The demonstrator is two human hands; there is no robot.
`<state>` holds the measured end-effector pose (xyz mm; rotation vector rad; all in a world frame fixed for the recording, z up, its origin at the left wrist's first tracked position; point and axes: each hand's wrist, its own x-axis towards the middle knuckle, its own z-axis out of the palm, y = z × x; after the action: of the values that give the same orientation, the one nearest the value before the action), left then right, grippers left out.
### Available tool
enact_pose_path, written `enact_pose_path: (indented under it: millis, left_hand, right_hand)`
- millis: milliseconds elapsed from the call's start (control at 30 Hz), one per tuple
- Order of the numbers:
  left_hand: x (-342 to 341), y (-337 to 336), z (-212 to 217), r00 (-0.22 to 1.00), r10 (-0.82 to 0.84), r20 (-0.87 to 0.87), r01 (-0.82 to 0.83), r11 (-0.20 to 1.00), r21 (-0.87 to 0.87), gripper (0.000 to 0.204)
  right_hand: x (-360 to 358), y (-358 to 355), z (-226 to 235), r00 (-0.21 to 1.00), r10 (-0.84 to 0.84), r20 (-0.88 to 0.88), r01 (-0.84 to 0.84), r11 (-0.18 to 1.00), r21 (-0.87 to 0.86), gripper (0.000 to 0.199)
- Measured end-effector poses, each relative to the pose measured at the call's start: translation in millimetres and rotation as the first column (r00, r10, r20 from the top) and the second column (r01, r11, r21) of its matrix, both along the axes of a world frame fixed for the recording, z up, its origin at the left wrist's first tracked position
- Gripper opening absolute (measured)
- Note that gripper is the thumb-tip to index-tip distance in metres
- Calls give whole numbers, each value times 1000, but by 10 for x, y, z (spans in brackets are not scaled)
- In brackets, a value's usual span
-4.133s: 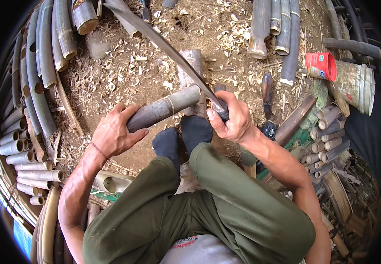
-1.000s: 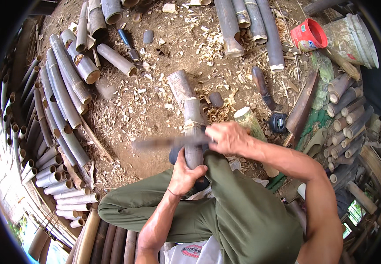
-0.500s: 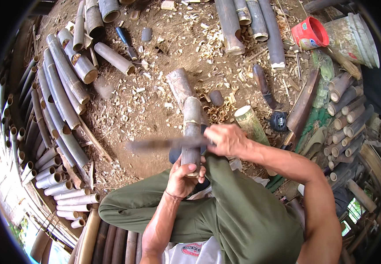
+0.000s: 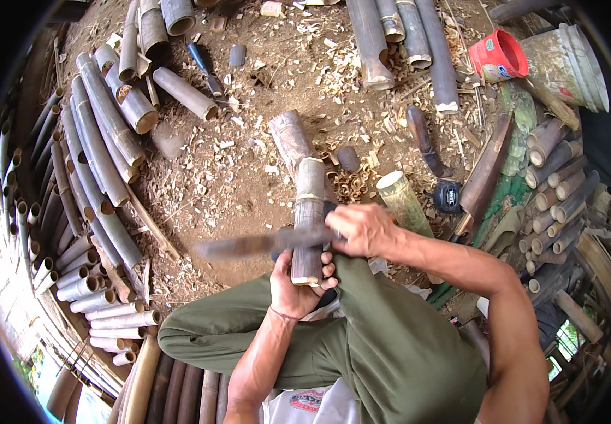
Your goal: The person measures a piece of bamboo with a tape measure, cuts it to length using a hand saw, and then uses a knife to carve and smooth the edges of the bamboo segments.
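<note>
Bamboo, a short grey-brown section (image 4: pixel 309 219), stands upright over the knees, left hand (image 4: pixel 297 281) clamped round its base; right hand (image 4: pixel 363 227) fists a long dark blade (image 4: pixel 263 244) across it; shaving step, seemingly; next stroke needs a steady hold.

Left hand (image 4: pixel 298 283) near, fingers curled in a grip, forearm rising from below. Right hand (image 4: pixel 363 230) fisted just beyond it, arm bent from right.

Red cup (image 4: pixel 497 55) upper right beside pale bucket (image 4: pixel 567 63). Bamboo poles (image 4: pixel 101 141) stacked left. Black tape measure (image 4: pixel 448 196) on ground. Wood shavings (image 4: pixel 334 71) scattered over dirt.
</note>
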<state>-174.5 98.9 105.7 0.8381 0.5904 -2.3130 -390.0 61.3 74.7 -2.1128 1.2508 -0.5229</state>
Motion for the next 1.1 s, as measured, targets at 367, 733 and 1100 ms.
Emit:
enact_pose_path:
  millis: [367, 733, 1100]
  left_hand:
    - [64, 53, -177, 978, -115, 176, 129, 989, -71, 66]
    - [-31, -174, 9, 977, -157, 147, 156, 988, 19, 59]
    - [78, -88, -204, 989, -132, 60, 133, 991, -14, 63]
  right_hand:
    - [-213, -263, -260, 949, -233, -213, 304, 855, 421, 19]
    - [-128, -17, -136, 999, -33, -41, 36, 997, 66, 22]
    - [-115, -159, -271, 985, -73, -156, 82, 995, 52, 20]
